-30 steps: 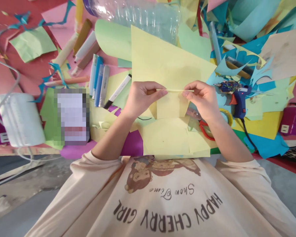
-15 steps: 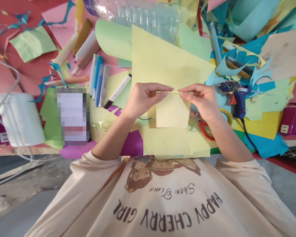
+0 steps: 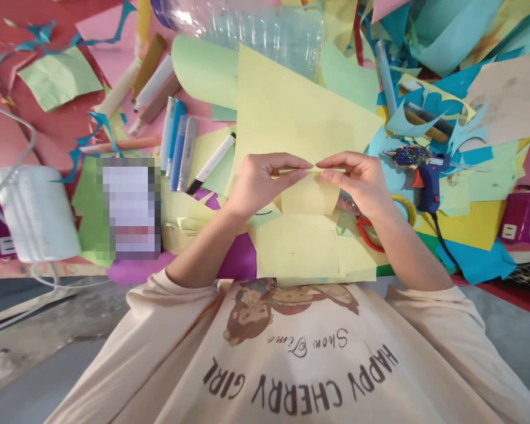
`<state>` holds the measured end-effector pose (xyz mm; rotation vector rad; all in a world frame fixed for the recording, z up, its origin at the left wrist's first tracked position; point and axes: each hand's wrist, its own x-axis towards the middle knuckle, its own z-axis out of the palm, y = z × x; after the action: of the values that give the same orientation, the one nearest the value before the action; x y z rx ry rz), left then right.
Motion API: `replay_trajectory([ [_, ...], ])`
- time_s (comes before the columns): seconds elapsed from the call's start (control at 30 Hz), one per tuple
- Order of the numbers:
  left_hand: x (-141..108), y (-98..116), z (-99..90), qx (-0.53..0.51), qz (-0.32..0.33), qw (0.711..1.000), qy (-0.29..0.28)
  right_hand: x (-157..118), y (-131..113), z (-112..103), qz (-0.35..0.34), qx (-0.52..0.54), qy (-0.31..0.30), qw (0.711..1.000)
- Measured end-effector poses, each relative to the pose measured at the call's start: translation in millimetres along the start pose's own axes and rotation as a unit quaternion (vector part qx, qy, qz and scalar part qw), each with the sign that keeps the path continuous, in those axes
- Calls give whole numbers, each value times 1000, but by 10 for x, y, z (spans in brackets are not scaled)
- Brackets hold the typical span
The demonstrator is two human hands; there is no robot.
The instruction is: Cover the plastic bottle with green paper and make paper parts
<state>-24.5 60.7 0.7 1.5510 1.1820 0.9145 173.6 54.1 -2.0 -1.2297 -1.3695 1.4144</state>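
Note:
A small pale-yellow sheet of paper [image 3: 309,199] is pinched between my two hands along its far edge, which looks narrowly rolled or folded. My left hand [image 3: 262,181] is closed on that edge from the left, thumb below and fingers above. Opposite it, my right hand [image 3: 363,178] pinches the same edge, and the fingertips of both hands nearly meet. The rest of the sheet slopes toward my body, over more yellow paper [image 3: 300,253]. Behind the hands lies a large yellow sheet [image 3: 291,100].
Several markers [image 3: 212,162] and a phone [image 3: 135,209] with a blurred screen lie left. On the right are red-and-yellow-handled scissors [image 3: 371,235] partly under my forearm, and a blue glue gun [image 3: 430,182] with its cord. A clear plastic bottle [image 3: 256,29] lies behind, among paper scraps.
Both hands have come slightly nearer my body, and their fingertips are closer together. Less of the small sheet shows below the fingers.

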Motion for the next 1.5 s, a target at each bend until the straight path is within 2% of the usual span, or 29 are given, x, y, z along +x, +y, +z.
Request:
replay_trajectory([
  [0.1, 2, -20, -1, 2, 21, 1000, -7, -5, -2, 2, 0, -8, 5, 1000],
  [0.4, 18, -66, -18, 5, 10, 1000, -2, -43, -5, 8, -28, -63, 28, 997],
  [0.8, 24, -26, -14, -57, -6, 998, -6, -18, 6, 15, -50, -14, 23, 998],
  [1.03, 30, -27, -22, -59, -30, 997, -34, -40, 9, 49, -30, -2, 14, 999],
  [1.17, 40, -7, -12, -70, -16, 996, -52, -57, -13, 70, -10, 6, 5, 1000],
  [1.5, 16, -34, 27, -40, -51, 997, -30, -36, 29, 22, -32, -47, 9, 998],
])
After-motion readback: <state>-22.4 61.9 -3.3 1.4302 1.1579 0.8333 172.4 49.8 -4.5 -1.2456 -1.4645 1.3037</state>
